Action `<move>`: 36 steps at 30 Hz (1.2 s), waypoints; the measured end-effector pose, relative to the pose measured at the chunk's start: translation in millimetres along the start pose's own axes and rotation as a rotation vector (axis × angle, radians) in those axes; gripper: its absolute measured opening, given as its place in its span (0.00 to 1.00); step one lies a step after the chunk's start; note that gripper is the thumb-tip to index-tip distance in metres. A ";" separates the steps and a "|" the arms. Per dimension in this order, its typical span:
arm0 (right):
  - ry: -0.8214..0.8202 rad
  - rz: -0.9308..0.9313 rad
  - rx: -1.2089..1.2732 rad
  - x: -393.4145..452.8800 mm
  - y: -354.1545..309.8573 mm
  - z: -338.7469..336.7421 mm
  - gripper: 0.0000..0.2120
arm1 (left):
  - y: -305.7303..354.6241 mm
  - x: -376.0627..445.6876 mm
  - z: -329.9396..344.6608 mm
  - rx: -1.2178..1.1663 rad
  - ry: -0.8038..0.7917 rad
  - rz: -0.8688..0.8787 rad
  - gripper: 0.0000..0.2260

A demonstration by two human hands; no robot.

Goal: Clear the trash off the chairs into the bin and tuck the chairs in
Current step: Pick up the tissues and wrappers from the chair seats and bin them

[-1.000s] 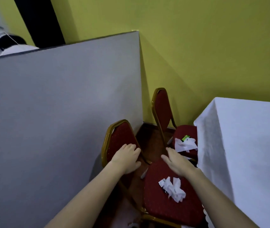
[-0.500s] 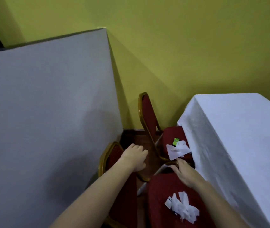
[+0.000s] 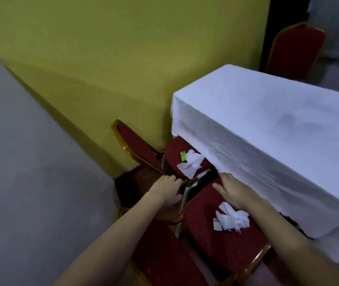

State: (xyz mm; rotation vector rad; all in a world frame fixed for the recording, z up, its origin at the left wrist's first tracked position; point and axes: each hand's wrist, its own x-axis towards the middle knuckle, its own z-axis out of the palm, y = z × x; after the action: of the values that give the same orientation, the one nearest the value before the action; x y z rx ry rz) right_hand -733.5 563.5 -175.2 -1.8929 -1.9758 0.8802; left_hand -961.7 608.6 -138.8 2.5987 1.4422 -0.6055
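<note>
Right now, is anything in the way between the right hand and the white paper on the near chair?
Nothing visible is. The right hand rests on the near chair seat, and the crumpled paper lies just behind it on bare red cushion. No bin shows in this view, so the path there cannot be judged.

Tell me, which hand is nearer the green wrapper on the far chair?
Left. The left hand grips the frame edge of the far chair, just below the green wrapper. The right hand rests on the near chair's seat, farther off.
</note>
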 end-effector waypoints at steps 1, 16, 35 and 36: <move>-0.002 0.041 0.011 -4.2 5.2 5.5 0.27 | 1.9 8.9 2.7 0.012 -0.017 0.027 0.19; 0.026 0.495 0.104 37.9 -30.0 83.0 0.30 | -52.4 138.0 40.1 0.054 -0.122 0.453 0.18; 0.100 0.566 0.098 13.4 -67.4 79.2 0.28 | -73.4 121.7 36.3 0.048 -0.137 0.495 0.22; 0.100 0.567 0.100 14.8 -68.8 78.4 0.28 | -74.6 119.6 34.7 0.037 -0.132 0.492 0.21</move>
State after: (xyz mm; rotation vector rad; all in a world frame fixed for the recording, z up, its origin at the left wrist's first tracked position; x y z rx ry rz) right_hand -836.1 561.6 -199.1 -2.4231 -1.3190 0.9690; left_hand -977.9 734.0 -210.2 2.7276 0.7146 -0.7150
